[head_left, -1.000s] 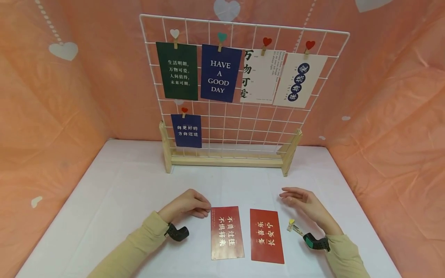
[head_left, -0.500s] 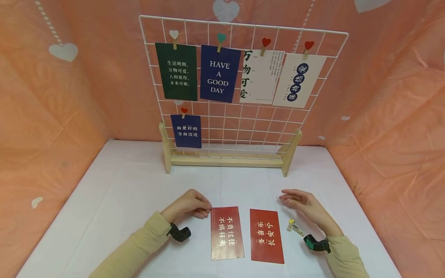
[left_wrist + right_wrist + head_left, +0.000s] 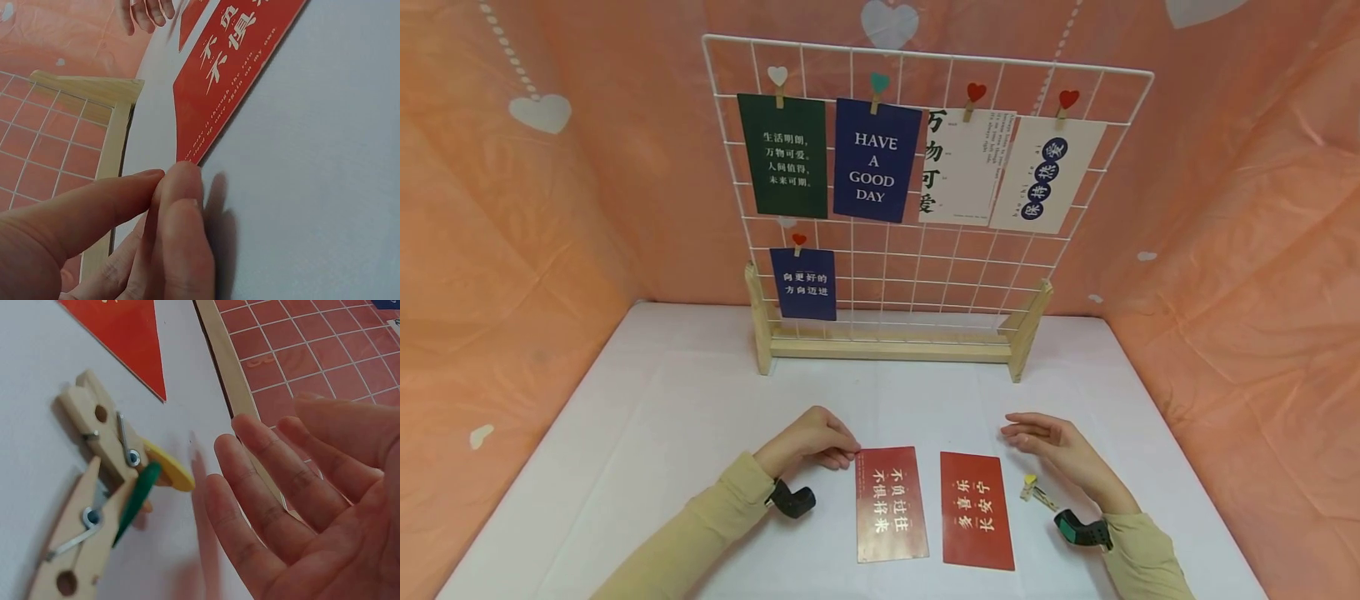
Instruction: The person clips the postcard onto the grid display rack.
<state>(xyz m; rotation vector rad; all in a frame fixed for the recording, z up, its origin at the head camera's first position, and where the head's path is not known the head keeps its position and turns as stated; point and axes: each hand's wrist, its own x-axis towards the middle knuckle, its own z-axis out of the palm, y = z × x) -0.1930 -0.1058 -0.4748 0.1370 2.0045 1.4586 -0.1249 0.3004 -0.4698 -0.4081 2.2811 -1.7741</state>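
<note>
My left hand (image 3: pixel 814 440) is at the far left corner of a red card with white writing (image 3: pixel 891 504), which lies on the table. In the left wrist view, thumb and forefinger pinch that card's corner (image 3: pixel 187 140), the very tip hidden by them. My right hand (image 3: pixel 1058 446) hovers with relaxed fingers, holding nothing, beyond two wooden clothespins (image 3: pixel 1037 492). The right wrist view shows a clothespin with a yellow piece (image 3: pixel 103 425) and another with a green piece (image 3: pixel 75 537), close together beside the fingers. A second red card (image 3: pixel 976 510) lies right of the first.
Behind the cards stands a white wire grid (image 3: pixel 917 287) on a wooden base (image 3: pixel 891 350). Several cards hang on it from heart clips, including a green card (image 3: pixel 784 158) and a small blue card (image 3: pixel 805 287). Pink cloth (image 3: pixel 685 208) encloses the white table.
My left hand has shifted slightly to the right, and its fingertips have come onto the red card's corner. The right hand has lowered a little; the cards and clothespins stay put.
</note>
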